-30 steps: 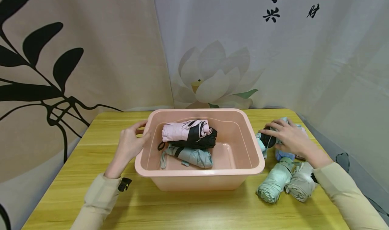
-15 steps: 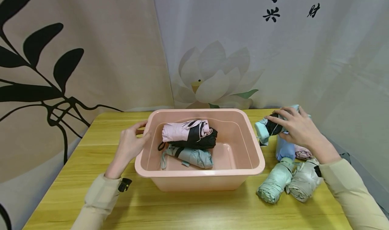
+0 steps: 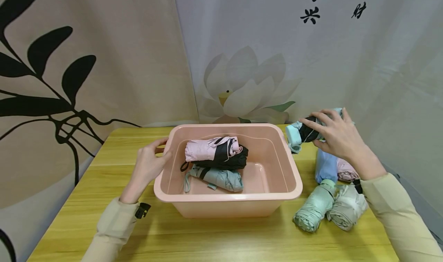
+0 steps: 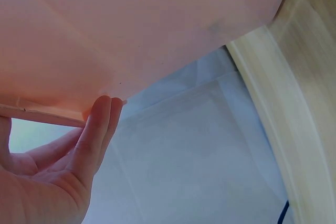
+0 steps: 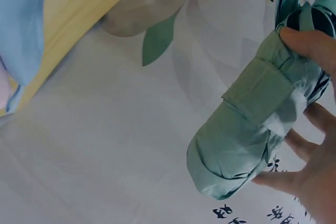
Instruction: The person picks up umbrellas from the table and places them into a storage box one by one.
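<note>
My left hand (image 3: 147, 168) holds the left rim of a pink plastic basin (image 3: 226, 197); in the left wrist view its fingers (image 4: 93, 135) lie against the outer wall below the rim. My right hand (image 3: 337, 139) grips a folded light-blue umbrella (image 5: 244, 124) with a black section, raised above the table at the basin's right back corner. Its strap end points toward the basin. Inside the basin, a rolled pink umbrella (image 3: 200, 150) lies on a black one (image 3: 238, 161), and a grey-blue one (image 3: 225, 180) lies in front of them.
On the table (image 3: 221, 239) right of the basin lie several more folded umbrellas: a blue one (image 3: 326, 168), a dusty-pink one (image 3: 346, 170), a mint-green one (image 3: 314, 208) and a grey-green one (image 3: 347, 208). A printed cloth (image 3: 249, 62) hangs behind the table.
My right hand has lifted the light-blue umbrella off the pile, up and slightly back, uncovering the blue and dusty-pink ones. My left hand has stayed on the rim.
</note>
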A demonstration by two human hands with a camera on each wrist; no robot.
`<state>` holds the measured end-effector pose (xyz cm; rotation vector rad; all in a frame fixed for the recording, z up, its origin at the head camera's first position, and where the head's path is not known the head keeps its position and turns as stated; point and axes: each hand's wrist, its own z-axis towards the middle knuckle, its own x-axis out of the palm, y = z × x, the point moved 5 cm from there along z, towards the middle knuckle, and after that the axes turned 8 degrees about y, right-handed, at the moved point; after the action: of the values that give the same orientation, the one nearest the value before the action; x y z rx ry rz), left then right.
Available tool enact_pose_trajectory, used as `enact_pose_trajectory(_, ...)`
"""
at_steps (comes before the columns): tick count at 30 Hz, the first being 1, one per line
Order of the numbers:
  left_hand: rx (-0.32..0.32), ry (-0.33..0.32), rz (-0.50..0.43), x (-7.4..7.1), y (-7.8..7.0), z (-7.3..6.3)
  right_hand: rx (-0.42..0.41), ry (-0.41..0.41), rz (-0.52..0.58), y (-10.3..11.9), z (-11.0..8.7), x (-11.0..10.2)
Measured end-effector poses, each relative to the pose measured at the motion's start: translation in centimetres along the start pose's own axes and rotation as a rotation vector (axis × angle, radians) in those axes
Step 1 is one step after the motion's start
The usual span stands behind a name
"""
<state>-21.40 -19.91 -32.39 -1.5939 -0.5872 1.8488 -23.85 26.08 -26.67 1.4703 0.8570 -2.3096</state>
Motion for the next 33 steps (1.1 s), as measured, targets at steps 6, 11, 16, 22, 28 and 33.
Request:
enact_pose_trajectory(6, 0.003, -0.001, -0.003, 0.0, 0.0, 0.0, 0.008, -0.031, -0.005, 0.6, 1.0, -1.3)
enact_pose_trajectory(11, 0.006, -0.006, 0.003, 0.0, -0.1, 0.0, -0.008, -0.092, -0.022, 1.8, 2.2, -2.5)
enact_pose_trajectory(16, 0.011, -0.011, 0.005, 0.1, -0.1, 0.0, -0.026, -0.131, -0.030, 3.4, 3.6, -3.5)
enact_pose_trajectory(22, 0.015, -0.016, 0.010, 0.1, 0.0, 0.0, -0.034, -0.129, -0.043, 5.0, 5.2, -4.3)
enact_pose_trajectory(28, 0.016, -0.017, 0.006, 0.1, 0.1, 0.0, -0.052, -0.122, -0.042, 6.6, 6.8, -5.1)
enact_pose_trajectory(33, 0.007, -0.007, -0.001, 0.1, 0.1, 0.0, -0.074, -0.087, -0.063, 8.2, 8.1, -5.3)
